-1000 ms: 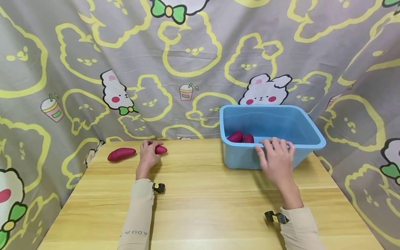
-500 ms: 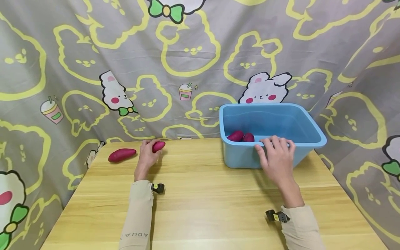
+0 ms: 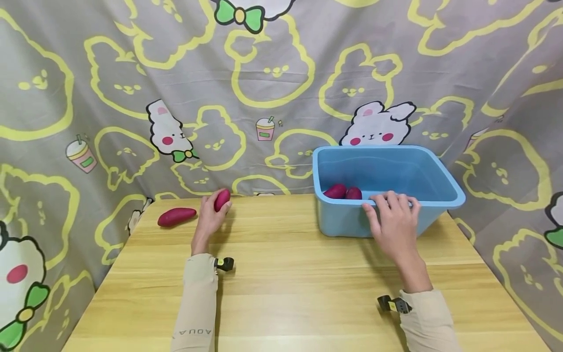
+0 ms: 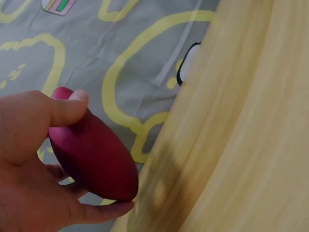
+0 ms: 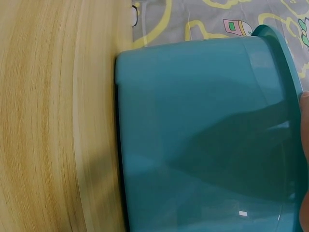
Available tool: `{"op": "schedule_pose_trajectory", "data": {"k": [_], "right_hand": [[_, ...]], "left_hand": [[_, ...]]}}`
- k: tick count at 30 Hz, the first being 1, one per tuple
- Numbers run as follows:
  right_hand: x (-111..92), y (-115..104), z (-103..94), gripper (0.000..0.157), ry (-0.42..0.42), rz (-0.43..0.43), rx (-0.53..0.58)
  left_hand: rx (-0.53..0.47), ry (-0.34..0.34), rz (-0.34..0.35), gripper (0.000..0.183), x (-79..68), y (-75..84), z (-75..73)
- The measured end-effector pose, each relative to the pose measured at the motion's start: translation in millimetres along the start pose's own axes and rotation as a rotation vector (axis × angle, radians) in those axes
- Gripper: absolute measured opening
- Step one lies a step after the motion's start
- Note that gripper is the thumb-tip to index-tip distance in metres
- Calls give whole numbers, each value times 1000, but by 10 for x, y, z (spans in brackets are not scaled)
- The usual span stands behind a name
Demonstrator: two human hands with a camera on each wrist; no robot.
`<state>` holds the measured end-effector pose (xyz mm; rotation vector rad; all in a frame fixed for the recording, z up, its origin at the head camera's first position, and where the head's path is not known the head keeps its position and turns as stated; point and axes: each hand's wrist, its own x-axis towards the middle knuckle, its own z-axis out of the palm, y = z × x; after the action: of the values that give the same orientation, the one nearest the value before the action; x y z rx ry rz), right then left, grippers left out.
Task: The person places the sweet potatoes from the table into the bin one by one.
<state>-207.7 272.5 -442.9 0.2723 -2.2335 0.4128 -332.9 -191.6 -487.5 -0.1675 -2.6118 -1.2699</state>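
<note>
Between the thumb and fingers of my left hand (image 3: 210, 219) is a purple-red sweet potato (image 3: 222, 199), tilted upward near the table's back edge. The left wrist view shows this sweet potato (image 4: 96, 154) pinched at both ends, thumb on top and fingertips below. A second, longer sweet potato (image 3: 177, 217) lies on the table just left of that hand. My right hand (image 3: 396, 230) grips the front rim of a blue plastic bin (image 3: 340, 220), fingers over the edge and thumb outside. Inside the bin lie two sweet potatoes (image 3: 336, 191) by its left wall.
The wooden table (image 3: 281, 288) ends at a grey patterned curtain (image 3: 272, 58) that hangs behind and along both sides. The bin stands at the back right of the table, close to the curtain.
My left hand has lifted the sweet potato off the table and turned it from lying flat to pointing up. The right hand keeps its place on the bin's rim.
</note>
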Motion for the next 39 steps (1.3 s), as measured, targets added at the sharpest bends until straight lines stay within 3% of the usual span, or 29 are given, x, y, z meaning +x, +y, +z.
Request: {"op": "schedule_pose_trajectory", "data": {"k": [11, 17, 23, 28, 34, 39], "right_hand": [[0, 19, 0, 52, -13, -1, -3], [-10, 33, -1, 56, -24, 0, -17], [-16, 35, -2, 54, -25, 1, -13], [-17, 37, -1, 54, -22, 1, -14], [-12, 41, 9, 53, -4, -9, -9], [-8, 42, 7, 53, 10, -14, -6]], "left_hand": [[-91, 25, 43, 46, -31, 31, 13], [-158, 97, 29, 46, -56, 64, 41], [-299, 131, -72, 49, -78, 122, 46], [-412, 78, -156, 52, -100, 158, 34], [-457, 40, -193, 56, -106, 174, 14], [-561, 1, -243, 56, -204, 452, -128]]}}
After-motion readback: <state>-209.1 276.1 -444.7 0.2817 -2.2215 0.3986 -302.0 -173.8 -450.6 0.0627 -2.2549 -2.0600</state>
